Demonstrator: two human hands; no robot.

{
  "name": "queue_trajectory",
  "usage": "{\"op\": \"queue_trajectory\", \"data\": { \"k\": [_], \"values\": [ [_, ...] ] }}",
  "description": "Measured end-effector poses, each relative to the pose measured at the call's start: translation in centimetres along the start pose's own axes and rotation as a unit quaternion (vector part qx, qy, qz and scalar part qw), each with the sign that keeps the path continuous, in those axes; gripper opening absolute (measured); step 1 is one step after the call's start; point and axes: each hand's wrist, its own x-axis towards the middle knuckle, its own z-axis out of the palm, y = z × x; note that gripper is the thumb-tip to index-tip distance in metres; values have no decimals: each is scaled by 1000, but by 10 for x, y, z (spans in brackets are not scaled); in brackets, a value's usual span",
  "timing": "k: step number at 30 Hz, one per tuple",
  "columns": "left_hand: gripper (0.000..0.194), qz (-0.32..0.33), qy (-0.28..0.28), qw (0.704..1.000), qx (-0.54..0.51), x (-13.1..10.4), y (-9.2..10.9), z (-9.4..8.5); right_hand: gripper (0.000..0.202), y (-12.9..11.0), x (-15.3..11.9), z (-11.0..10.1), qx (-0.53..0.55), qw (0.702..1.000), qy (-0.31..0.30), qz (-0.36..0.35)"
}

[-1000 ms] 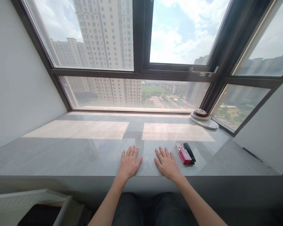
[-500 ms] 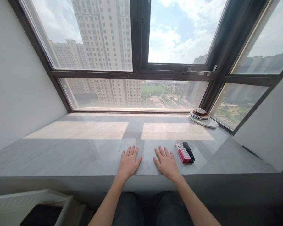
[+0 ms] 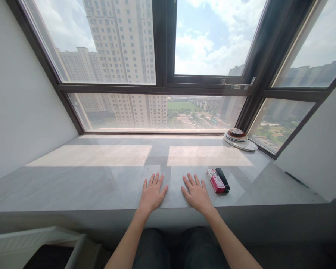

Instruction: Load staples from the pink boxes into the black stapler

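Note:
My left hand lies palm down on the grey marble-look windowsill, fingers spread. Beside it, a short gap to the right, my right hand rests flat in the same way, its fingers apart. Neither hand holds anything. Just right of my right hand is a small pink and white box. Against the box's right side lies a black stapler, partly hidden by it.
Stacked plates or lids sit in the far right corner of the sill. Behind the sill stands a dark-framed window. At lower left, below the sill's front edge, is a white slatted piece with a dark item in it.
The view has shifted very slightly, so everything sits a little further left. Both hands stay in place on the sill, and the box and stapler have not moved.

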Motion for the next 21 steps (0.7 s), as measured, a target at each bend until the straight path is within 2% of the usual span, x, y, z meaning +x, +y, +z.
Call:
{"op": "queue_trajectory", "data": {
  "k": [21],
  "values": [
    [60,3,1,999,33,0,-1,2,61,0,0,3,-36,999,15,-4]
  ]
}}
